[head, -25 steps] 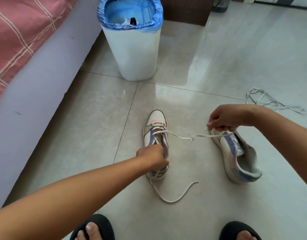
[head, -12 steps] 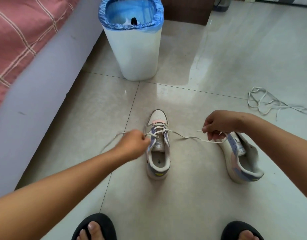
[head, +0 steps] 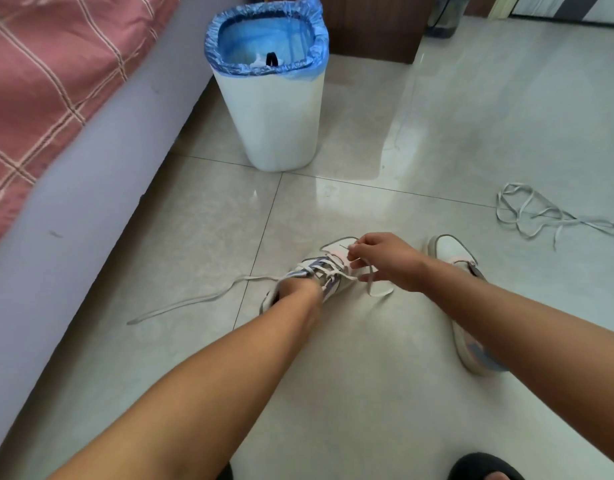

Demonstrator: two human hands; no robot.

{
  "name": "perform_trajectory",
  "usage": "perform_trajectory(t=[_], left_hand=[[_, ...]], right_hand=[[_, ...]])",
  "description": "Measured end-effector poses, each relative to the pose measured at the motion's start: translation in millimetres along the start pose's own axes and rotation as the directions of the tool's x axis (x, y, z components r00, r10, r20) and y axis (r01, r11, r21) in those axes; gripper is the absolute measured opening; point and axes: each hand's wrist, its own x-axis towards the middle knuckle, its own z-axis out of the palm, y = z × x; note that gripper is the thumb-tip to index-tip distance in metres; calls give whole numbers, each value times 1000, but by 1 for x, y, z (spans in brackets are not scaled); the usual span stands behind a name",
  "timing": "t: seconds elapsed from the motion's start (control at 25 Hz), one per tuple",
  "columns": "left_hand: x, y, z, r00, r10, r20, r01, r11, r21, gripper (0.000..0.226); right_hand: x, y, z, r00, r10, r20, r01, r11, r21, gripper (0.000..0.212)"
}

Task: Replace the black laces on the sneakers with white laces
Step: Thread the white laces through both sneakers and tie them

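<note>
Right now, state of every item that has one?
Left sneaker: partly laced in white, held.
Right sneaker: on floor, untouched; lacing hidden.
Spare lace: loose, tangled on floor.
Bin: open, blue liner.
Left hand: grips sneaker.
Right hand: pinches white lace.

A home bedroom: checked bed cover (head: 39, 81), lined waste bin (head: 269, 98), tiled floor (head: 471, 116).

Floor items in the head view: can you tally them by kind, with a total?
Sneakers: 2, one being laced, one beside it
White laces: 2, one in the sneaker, one loose
Bins: 1
Total: 5
</note>
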Motion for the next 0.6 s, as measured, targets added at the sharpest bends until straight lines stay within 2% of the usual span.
perform_trajectory(t=[0.04,0.08,0.12,0.2,0.28,0.36,0.48,0.6], left_hand=[[7,1,1,999,-37,-5,37,999,19,23],[12,-1,-4,1000,-4,18,4,999,34,26],[-7,6,-13,994,-2,106,3,1000,-8,24],[-19,11,-19,989,22,144,-28,999,41,18],[-23,19,-23,985,46,165,-46,999,-8,12],[-19,26,-26,979,44,197,-50,998,25,19],[-22,41,-23,935,-8,354,-10,999,48,32],[-29,57,-21,881,38,471,-65,997,40,18]], right_hand=[[2,-1,7,1000,-15,-19,15,999,35,16],[4,0,13,999,-29,-36,31,998,63,17],[6,2,19,998,-44,-41,47,996,81,19],[8,7,28,997,-73,-40,76,995,62,19],[9,11,32,993,-96,-64,98,995,35,16],[7,9,34,989,-120,-91,124,992,40,13],[0,4,32,969,-211,-129,213,977,-2,13],[-5,0,25,918,-343,-198,339,939,-53,18]])
